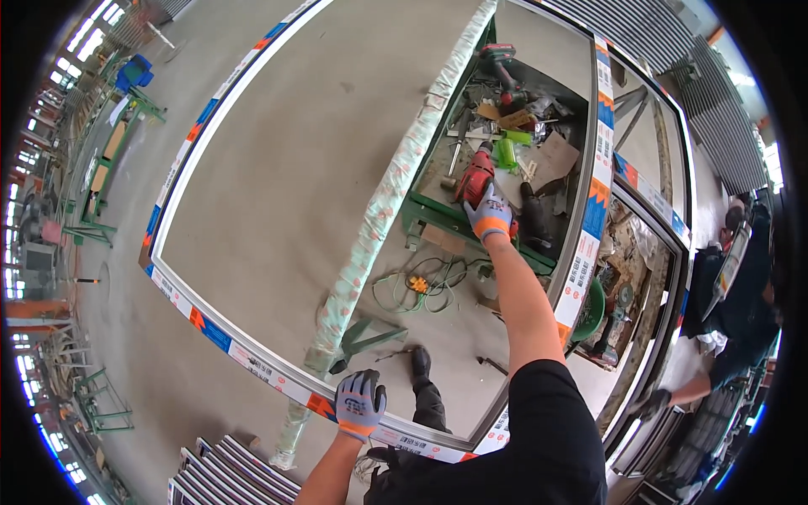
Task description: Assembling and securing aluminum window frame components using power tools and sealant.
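Grasping: right hand (491, 210), gloved, fingers around the body of the red drill (476, 173). Drill sits at the near edge of the green bench (439, 220), over its cluttered top, just right of the wrapped bar (383, 202). Left hand (360, 401), gloved, bent over the near edge of the frame (215, 337); cannot tell whether it clasps. Green packets (506, 153) near the drill; second drill (502, 71) at the bench's far end.

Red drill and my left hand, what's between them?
Head view, from drill to left hand: green tray edge, brown board, looped cable with orange fitting, then a green stand.
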Action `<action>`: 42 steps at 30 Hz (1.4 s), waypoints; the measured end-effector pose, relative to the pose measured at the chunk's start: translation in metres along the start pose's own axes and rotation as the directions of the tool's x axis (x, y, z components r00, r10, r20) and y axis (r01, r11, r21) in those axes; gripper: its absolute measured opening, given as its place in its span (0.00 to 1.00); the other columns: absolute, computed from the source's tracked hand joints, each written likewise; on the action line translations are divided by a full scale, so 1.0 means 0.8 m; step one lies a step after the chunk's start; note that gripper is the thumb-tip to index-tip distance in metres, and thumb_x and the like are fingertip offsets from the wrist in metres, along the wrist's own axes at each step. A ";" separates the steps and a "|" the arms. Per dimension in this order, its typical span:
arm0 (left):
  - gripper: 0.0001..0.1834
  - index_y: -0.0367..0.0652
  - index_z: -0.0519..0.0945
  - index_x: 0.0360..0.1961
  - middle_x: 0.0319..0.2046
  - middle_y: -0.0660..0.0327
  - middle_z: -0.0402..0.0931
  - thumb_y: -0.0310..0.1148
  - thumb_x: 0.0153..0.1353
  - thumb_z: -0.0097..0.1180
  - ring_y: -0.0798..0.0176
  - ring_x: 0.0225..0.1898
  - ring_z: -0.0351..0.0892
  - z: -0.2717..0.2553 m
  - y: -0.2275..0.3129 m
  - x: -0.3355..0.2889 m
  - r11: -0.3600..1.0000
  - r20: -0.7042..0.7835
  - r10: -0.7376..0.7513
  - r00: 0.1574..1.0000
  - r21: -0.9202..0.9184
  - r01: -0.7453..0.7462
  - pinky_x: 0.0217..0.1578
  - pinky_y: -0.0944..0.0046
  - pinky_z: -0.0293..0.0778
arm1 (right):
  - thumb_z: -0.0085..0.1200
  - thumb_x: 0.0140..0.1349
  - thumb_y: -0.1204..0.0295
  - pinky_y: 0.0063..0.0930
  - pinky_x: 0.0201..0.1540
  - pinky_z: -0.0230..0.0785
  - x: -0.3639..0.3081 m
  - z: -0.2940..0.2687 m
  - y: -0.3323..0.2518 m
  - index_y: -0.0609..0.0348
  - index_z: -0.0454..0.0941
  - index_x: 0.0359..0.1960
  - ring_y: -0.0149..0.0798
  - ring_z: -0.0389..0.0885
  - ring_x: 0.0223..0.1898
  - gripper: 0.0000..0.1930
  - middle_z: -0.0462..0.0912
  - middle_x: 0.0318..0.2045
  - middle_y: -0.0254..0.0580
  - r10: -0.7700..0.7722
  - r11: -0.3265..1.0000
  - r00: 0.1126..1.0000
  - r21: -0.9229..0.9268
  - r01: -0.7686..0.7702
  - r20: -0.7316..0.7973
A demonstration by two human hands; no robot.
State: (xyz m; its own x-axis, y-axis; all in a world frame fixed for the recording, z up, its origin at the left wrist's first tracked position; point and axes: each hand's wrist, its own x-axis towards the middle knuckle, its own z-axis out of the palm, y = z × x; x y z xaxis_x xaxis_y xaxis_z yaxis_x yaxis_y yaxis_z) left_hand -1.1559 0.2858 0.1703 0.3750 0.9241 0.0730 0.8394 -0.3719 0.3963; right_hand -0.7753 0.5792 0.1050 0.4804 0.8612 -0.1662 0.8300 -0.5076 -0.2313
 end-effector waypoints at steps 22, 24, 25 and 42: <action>0.13 0.45 0.76 0.41 0.37 0.58 0.75 0.38 0.57 0.50 0.53 0.41 0.76 -0.063 -0.113 -0.506 0.955 -0.489 0.190 0.851 -0.110 -0.277 0.44 0.53 0.71 | 0.59 0.58 0.52 0.45 0.63 0.59 -0.855 0.139 -0.394 0.64 0.66 0.62 0.58 0.68 0.59 0.36 0.73 0.56 0.59 -0.907 0.419 0.417 0.053 0.906 0.054; 0.15 0.45 0.76 0.45 0.39 0.57 0.75 0.38 0.58 0.50 0.54 0.42 0.75 -0.095 -0.135 -0.624 0.941 -0.462 0.145 0.875 -0.209 -0.266 0.45 0.53 0.70 | 0.57 0.59 0.51 0.47 0.64 0.58 -0.922 0.157 -0.409 0.65 0.62 0.64 0.59 0.68 0.60 0.39 0.72 0.58 0.61 -0.847 0.532 0.530 0.044 0.846 0.047; 0.16 0.45 0.76 0.47 0.40 0.57 0.75 0.39 0.60 0.50 0.53 0.45 0.74 -0.106 -0.158 -0.687 0.938 -0.442 0.105 0.891 -0.253 -0.236 0.46 0.52 0.70 | 0.56 0.59 0.52 0.46 0.63 0.60 -0.952 0.168 -0.414 0.66 0.61 0.65 0.59 0.69 0.60 0.39 0.71 0.58 0.61 -0.803 0.594 0.595 0.108 0.797 0.020; 0.13 0.50 0.78 0.44 0.40 0.58 0.80 0.39 0.60 0.51 0.53 0.45 0.79 -0.317 -0.542 -1.479 0.476 -0.372 -0.866 0.334 -0.408 0.779 0.46 0.53 0.73 | 0.44 0.64 0.41 0.39 0.65 0.60 -1.256 0.199 -0.556 0.71 0.57 0.67 0.54 0.65 0.65 0.44 0.65 0.65 0.60 -0.569 0.705 0.820 -0.474 0.528 0.066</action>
State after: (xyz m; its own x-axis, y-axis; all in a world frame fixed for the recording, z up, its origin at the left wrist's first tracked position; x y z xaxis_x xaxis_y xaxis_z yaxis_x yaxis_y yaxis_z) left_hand -2.0632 -0.6243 0.1441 -0.7479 0.6635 0.0214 0.5310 0.5786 0.6191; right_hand -1.6719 -0.0646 0.2218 -0.0971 0.9929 -0.0685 0.9729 0.1093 0.2040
